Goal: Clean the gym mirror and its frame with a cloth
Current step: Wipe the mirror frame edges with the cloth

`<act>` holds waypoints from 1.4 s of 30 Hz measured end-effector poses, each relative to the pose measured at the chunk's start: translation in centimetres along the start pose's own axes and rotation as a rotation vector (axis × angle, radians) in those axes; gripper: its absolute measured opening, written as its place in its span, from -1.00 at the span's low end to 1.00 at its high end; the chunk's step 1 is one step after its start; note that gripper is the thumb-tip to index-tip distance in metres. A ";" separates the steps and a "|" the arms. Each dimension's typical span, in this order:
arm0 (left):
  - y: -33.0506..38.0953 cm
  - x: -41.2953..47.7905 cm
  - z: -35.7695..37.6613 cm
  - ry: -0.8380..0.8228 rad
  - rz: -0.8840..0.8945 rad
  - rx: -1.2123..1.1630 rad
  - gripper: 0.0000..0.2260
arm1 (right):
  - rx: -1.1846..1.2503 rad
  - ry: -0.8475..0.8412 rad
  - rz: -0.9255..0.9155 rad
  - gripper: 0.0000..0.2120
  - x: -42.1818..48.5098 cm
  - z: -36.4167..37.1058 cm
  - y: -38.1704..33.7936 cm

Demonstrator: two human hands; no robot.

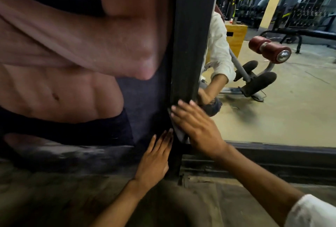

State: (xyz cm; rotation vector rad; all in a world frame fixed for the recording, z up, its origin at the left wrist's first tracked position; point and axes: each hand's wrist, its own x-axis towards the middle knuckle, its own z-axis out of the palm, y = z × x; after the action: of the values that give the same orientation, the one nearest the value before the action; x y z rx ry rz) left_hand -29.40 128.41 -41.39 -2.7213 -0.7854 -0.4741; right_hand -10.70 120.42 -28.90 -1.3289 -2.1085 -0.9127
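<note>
A dark upright frame post (pixel 190 45) borders the gym mirror (pixel 272 108) on its left. My right hand (pixel 194 127) presses a pale cloth (pixel 179 135) flat against the lower part of the post, fingers straight and spread. Only a small fold of the cloth shows under the palm. My left hand (pixel 154 161) rests flat with straight fingers on the wall poster just left of the post, below the cloth. The mirror reflects my arm in a white sleeve and the hand with the cloth.
A large poster (pixel 72 63) of a bare torso covers the wall on the left. The mirror's dark bottom rail (pixel 272 152) runs low on the right above a dusty floor (pixel 54 199). The reflection shows an ab bench with red rollers (pixel 269 50), a wooden box and dumbbell racks.
</note>
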 end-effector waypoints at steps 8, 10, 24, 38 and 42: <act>2.7 -1.8 4.5 -0.037 -0.102 -0.138 -0.07 | -0.084 0.173 0.102 -0.64 4.7 0.5 1.6; 2.8 -1.9 5.2 -0.042 -0.115 -0.142 -0.09 | -0.057 0.073 0.055 -0.68 2.1 3.5 0.7; 1.9 -2.5 7.0 0.019 -0.046 -0.118 -0.12 | -0.090 0.103 0.231 -0.65 -3.5 5.9 -2.2; 1.0 -2.3 9.0 0.013 0.032 -0.064 -0.17 | 0.059 -0.061 0.323 -0.70 -9.9 12.3 -4.9; 0.6 -2.3 8.6 0.035 0.028 -0.100 -0.13 | 0.099 -0.097 0.360 -0.70 -9.7 11.8 -5.2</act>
State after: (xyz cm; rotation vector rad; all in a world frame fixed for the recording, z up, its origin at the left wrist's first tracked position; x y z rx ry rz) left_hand -28.96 129.79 -50.17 -2.8031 -0.7324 -0.5681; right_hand -11.99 121.90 -44.92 -1.6571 -1.8682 -0.5967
